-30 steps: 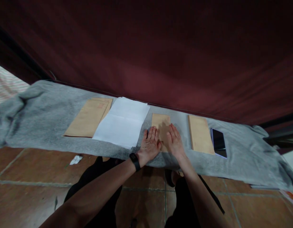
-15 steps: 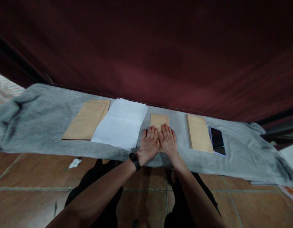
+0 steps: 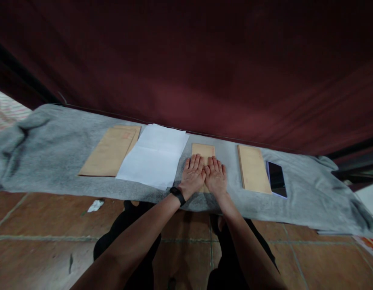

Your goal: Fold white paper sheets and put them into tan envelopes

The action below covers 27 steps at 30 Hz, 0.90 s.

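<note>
The small brown paper envelope point(image 3: 202, 149) lies flat on the grey fabric cover point(image 3: 59, 161) directly under my two hands, its long axis running away from me; my left hand point(image 3: 192, 175) lies over its left side and my right hand point(image 3: 216, 176) over its right, so neither is nearer. Both are flat with fingers extended, thumbs meeting, pinching nothing. My palms hide most of its middle, and the reddish print at its far right corner is too small to read.
</note>
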Each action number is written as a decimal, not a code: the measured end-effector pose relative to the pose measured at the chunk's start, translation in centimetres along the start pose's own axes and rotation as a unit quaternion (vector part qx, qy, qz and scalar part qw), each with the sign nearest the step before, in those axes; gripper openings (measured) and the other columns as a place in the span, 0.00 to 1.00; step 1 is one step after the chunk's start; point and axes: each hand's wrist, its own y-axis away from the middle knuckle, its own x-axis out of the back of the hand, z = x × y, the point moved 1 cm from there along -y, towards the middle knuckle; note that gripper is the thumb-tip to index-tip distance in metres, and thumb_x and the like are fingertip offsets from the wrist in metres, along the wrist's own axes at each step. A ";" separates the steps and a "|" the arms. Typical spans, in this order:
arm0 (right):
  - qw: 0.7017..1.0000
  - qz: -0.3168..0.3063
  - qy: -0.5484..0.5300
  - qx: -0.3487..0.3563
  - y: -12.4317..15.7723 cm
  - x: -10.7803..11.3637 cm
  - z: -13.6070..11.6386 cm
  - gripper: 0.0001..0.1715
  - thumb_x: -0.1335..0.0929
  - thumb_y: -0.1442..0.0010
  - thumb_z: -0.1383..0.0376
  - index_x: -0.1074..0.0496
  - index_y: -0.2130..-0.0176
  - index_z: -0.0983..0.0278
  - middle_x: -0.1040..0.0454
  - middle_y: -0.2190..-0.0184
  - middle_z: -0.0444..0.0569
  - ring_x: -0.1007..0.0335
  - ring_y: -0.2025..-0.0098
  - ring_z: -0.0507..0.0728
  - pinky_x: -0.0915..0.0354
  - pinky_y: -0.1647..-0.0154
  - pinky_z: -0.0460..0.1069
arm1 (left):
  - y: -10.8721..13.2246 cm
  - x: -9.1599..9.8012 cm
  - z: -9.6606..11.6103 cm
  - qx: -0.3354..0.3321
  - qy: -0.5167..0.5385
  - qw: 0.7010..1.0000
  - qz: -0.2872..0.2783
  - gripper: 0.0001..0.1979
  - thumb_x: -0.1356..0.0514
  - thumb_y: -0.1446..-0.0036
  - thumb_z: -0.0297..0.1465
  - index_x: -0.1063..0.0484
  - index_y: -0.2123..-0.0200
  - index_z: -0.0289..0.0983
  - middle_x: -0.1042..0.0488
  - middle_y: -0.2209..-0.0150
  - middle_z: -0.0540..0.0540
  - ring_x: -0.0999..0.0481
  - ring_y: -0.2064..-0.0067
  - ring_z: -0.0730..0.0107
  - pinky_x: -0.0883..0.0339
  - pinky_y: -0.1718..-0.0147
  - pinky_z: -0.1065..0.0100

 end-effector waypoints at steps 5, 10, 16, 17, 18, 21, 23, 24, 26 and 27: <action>1.000 0.002 -0.001 -0.011 0.2 0.1 0.3 0.31 0.44 0.29 0.57 0.40 0.32 0.64 0.47 0.29 0.57 0.53 0.28 0.69 0.57 0.31 0.69 | 0.1 -0.3 -0.2 0.010 0.003 1.000 0.018 0.31 0.55 0.32 0.35 0.48 0.30 0.27 0.48 0.28 0.34 0.52 0.27 0.54 0.58 0.30 0.49; 0.998 0.057 0.007 -0.038 0.2 -0.3 1.1 0.32 0.46 0.28 0.58 0.42 0.31 0.67 0.41 0.31 0.59 0.47 0.31 0.68 0.54 0.32 0.67 | 0.4 -0.2 -0.5 0.022 0.001 0.999 0.042 0.32 0.55 0.33 0.35 0.50 0.30 0.28 0.46 0.29 0.34 0.50 0.27 0.56 0.59 0.30 0.49; 0.997 0.052 0.013 -0.047 0.3 -0.5 2.0 0.33 0.47 0.28 0.59 0.41 0.32 0.71 0.42 0.31 0.61 0.47 0.30 0.67 0.53 0.31 0.64 | 0.8 0.5 -0.8 0.021 -0.007 0.999 0.030 0.32 0.55 0.32 0.37 0.48 0.30 0.27 0.46 0.29 0.34 0.50 0.27 0.55 0.59 0.30 0.51; 0.998 0.050 0.013 -0.047 0.3 -0.4 2.1 0.33 0.47 0.28 0.59 0.42 0.32 0.71 0.42 0.31 0.61 0.48 0.30 0.67 0.53 0.31 0.64 | 0.8 0.6 -0.9 0.020 -0.007 0.999 0.027 0.32 0.55 0.32 0.37 0.48 0.30 0.27 0.45 0.29 0.34 0.49 0.28 0.55 0.59 0.30 0.50; 0.998 0.047 0.012 -0.048 0.3 -0.4 2.1 0.33 0.47 0.28 0.59 0.42 0.31 0.71 0.42 0.31 0.60 0.49 0.29 0.66 0.53 0.31 0.64 | 0.9 0.8 -0.9 0.020 -0.007 0.999 0.025 0.31 0.55 0.32 0.37 0.47 0.31 0.26 0.45 0.30 0.34 0.49 0.28 0.55 0.59 0.30 0.50; 0.998 0.041 0.013 -0.050 0.4 -0.2 2.3 0.33 0.48 0.28 0.60 0.42 0.31 0.71 0.43 0.30 0.60 0.49 0.29 0.66 0.53 0.31 0.64 | 1.0 1.2 -1.0 0.018 -0.010 1.000 0.017 0.31 0.55 0.32 0.37 0.46 0.31 0.25 0.45 0.30 0.33 0.47 0.28 0.54 0.58 0.30 0.50; 0.998 0.039 0.013 -0.054 0.5 -0.1 2.4 0.33 0.48 0.28 0.59 0.42 0.31 0.71 0.44 0.30 0.59 0.50 0.29 0.66 0.53 0.30 0.63 | 1.1 1.6 -1.1 0.012 -0.013 1.000 0.013 0.31 0.54 0.32 0.37 0.45 0.32 0.24 0.44 0.30 0.32 0.47 0.28 0.53 0.58 0.30 0.50; 0.997 0.039 0.012 -0.058 0.5 0.0 2.5 0.33 0.48 0.28 0.59 0.42 0.31 0.71 0.44 0.30 0.59 0.50 0.29 0.66 0.53 0.30 0.63 | 1.1 1.8 -1.1 0.008 -0.015 1.000 0.010 0.31 0.54 0.32 0.37 0.45 0.32 0.24 0.44 0.31 0.31 0.47 0.28 0.53 0.58 0.30 0.50; 0.997 0.039 0.006 -0.067 0.6 0.2 2.6 0.34 0.48 0.28 0.59 0.42 0.32 0.72 0.44 0.30 0.60 0.51 0.29 0.66 0.54 0.30 0.63 | 1.2 2.2 -1.2 -0.001 -0.018 1.000 0.007 0.31 0.54 0.32 0.36 0.44 0.33 0.23 0.43 0.31 0.30 0.47 0.28 0.52 0.57 0.30 0.50; 0.997 0.040 -0.002 -0.069 0.6 0.4 2.6 0.34 0.48 0.28 0.59 0.42 0.32 0.73 0.44 0.30 0.61 0.51 0.28 0.66 0.54 0.30 0.63 | 1.3 2.5 -1.2 -0.006 -0.020 1.000 0.008 0.30 0.55 0.32 0.35 0.44 0.33 0.23 0.42 0.31 0.30 0.47 0.28 0.52 0.57 0.30 0.50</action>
